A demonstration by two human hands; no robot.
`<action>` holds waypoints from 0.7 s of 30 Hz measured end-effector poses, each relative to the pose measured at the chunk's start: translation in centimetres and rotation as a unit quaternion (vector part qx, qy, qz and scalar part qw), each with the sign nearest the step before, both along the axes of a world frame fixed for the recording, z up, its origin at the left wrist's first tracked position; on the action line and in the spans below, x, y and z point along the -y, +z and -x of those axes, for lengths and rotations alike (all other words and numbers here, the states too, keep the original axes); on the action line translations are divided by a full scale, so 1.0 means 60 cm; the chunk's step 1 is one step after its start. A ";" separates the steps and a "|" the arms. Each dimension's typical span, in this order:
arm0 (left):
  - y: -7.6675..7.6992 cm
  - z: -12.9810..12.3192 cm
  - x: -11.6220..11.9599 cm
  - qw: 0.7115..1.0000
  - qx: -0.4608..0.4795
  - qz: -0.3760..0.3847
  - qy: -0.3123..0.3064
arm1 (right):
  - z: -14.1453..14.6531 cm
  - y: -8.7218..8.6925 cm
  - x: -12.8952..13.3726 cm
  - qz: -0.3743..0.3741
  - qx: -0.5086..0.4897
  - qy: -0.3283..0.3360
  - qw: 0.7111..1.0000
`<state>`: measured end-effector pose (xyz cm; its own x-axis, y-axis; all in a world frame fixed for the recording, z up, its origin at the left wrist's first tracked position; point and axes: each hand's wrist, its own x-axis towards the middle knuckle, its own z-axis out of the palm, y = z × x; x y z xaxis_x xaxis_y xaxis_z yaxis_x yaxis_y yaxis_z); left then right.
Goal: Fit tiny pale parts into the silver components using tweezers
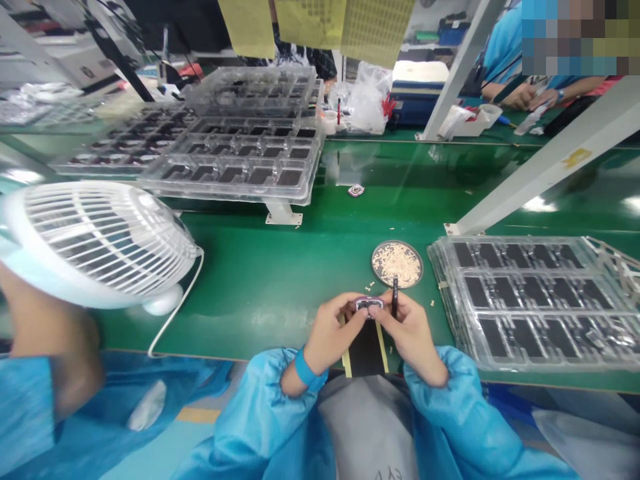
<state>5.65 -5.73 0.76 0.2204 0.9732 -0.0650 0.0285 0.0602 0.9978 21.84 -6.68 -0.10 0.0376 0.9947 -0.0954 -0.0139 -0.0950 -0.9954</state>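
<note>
2 hands (327, 331) grasp 1 purple-rimmed device (369, 304); the right hand (413, 328) also holds 1 black tool (395, 295).

- smooth, glossy green bench top (240, 253), mirror-like toward the far edge
- clear, shiny moulded plastic in the tray stack (520, 272) at the bench's right end, with matt black pieces (477, 292) inside
- similar see-through plastic in the raised trays (225, 190)
- smooth white plastic on the fan (95, 240), toward the left end
- glossy purplish rim on the hand-held device (369, 303)
- matt black mat (367, 357) at the near edge, bordered with dull yellow tape (347, 357)
- rough, grainy pale bits (395, 260) in a round dish (421, 267)
- wrinkled, slightly shiny blue cloth in the sleeves (260, 413)
- smooth white-painted post (545, 157), apparently metal
- thin yellow paper sheets (310, 27), matt
</note>
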 end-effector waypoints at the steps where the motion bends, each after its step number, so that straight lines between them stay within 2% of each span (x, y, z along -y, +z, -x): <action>1: 0.001 -0.002 0.002 1.000 -0.011 -0.004 0.006 | 0.000 0.000 0.001 0.001 -0.010 -0.002 1.000; 6: 0.006 -0.012 0.010 0.998 -0.042 -0.034 0.041 | 0.003 -0.002 0.008 0.001 -0.047 -0.013 0.999; 11: 0.002 -0.017 0.018 0.993 -0.069 -0.068 0.064 | 0.002 -0.004 0.010 -0.018 -0.042 -0.020 0.999; 14: -0.002 -0.013 0.018 0.995 -0.057 -0.049 0.068 | 0.000 -0.003 0.007 -0.012 0.026 -0.001 1.000; 16: -0.002 -0.008 0.016 0.994 -0.064 -0.049 0.070 | 0.000 0.000 0.006 -0.032 0.103 -0.016 0.994; 19: 0.002 -0.003 0.014 0.988 -0.110 -0.078 0.070 | -0.001 0.011 0.005 -0.113 0.197 -0.049 0.973; 21: 0.007 -0.003 0.015 0.986 -0.131 -0.085 0.066 | -0.003 0.018 0.004 -0.175 0.224 -0.043 0.958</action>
